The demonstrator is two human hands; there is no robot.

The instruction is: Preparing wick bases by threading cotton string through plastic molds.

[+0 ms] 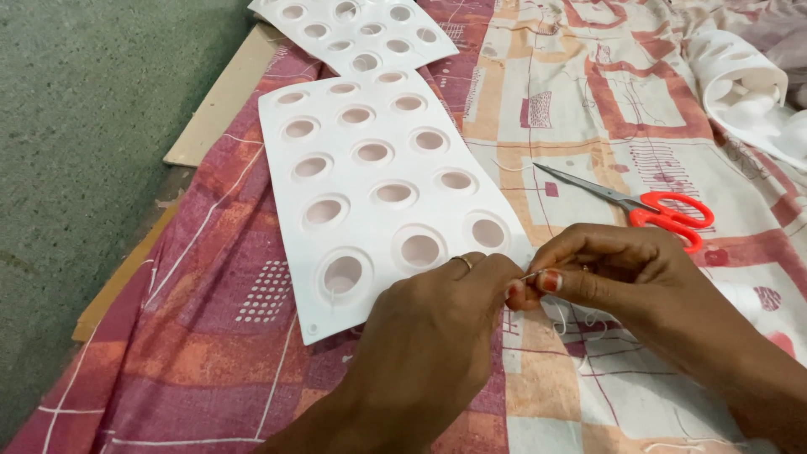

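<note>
Your left hand point(437, 324) and right hand point(601, 273) pinch a thin needle point(530, 275) between them, fingertips clenched. The white holed tray point(378, 193) lies just beside them; red scissors point(651, 208) rest near.

I take this for a home craft corner. A patterned bedsheet point(588, 101) covers the surface beside green carpet point(84, 126); red-handled scissors point(664, 210) lie nearby.

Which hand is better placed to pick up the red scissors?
Right, probably. The scissors lie just beyond the right hand, while the left hand sits by the white tray, farther away.
</note>
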